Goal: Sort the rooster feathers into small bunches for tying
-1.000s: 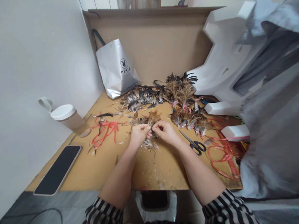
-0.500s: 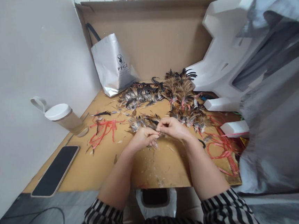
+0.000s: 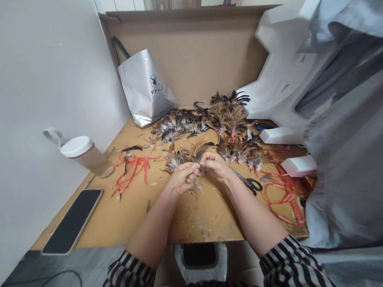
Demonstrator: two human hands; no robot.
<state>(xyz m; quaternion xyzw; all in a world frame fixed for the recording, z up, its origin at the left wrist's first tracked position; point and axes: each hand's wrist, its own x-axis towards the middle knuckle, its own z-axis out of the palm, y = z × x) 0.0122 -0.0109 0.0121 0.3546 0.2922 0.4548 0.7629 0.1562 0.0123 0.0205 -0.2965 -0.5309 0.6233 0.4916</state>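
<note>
My left hand and my right hand meet over the middle of the table, fingers pinched together. Between them, at the fingertips, is the base of a small bunch of brown and dark feathers that fans out away from me. The fingers hide the exact grip on the quills. Pale loose feathers lie just beyond my left hand. Tied feather bunches with pink-red ties lie beyond my right hand. Black-handled scissors rest beside my right wrist.
A larger feather heap and more bunches lie farther back. Red plastic strips lie left and right. A lidded cup, a phone and a silver bag stand left. A white plastic chair borders the right.
My right hand has shifted left and tilted, uncovering the scissors. The feather bunch at my fingertips now stands up more visibly. The view has tipped slightly upward.
</note>
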